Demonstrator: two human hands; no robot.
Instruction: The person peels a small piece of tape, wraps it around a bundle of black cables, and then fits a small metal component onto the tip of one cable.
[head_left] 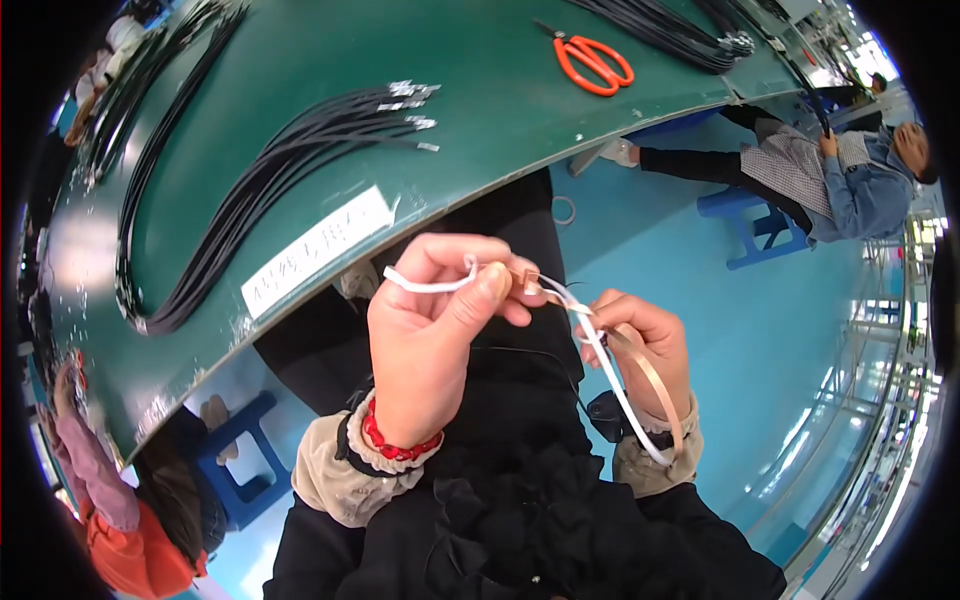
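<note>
I hold my left hand (432,330) up over my lap, just below the near edge of the green worktop (480,70). Its fingers are curled in tight, and thumb and forefinger pinch a thin white strip (425,284), whose free end sticks out to the left of my knuckles. The strip runs rightward from that pinch, crosses a small coppery piece (530,283) at my fingertips, and passes on into my right hand (640,345).

My right hand sits lower and to the right of the left one, its fingers closed loosely about the same strip. From there the white strip drops in a long loop (625,400) toward my right cuff, with a tan band (662,385) curving down beside it. I cannot tell whether the two are joined or only lie side by side. A thin black wire (540,352) crosses my dark clothing between my two wrists. A red bead bracelet (395,445) circles my left wrist.

On the worktop, above my left hand, lies a white label (315,250), and beyond it a bundle of black cables (270,180) with metal tips. Orange-handled scissors (595,60) lie farther along the worktop, well apart from my hands. To the right of the worktop another person (830,175) sits on a blue stool (745,225).
</note>
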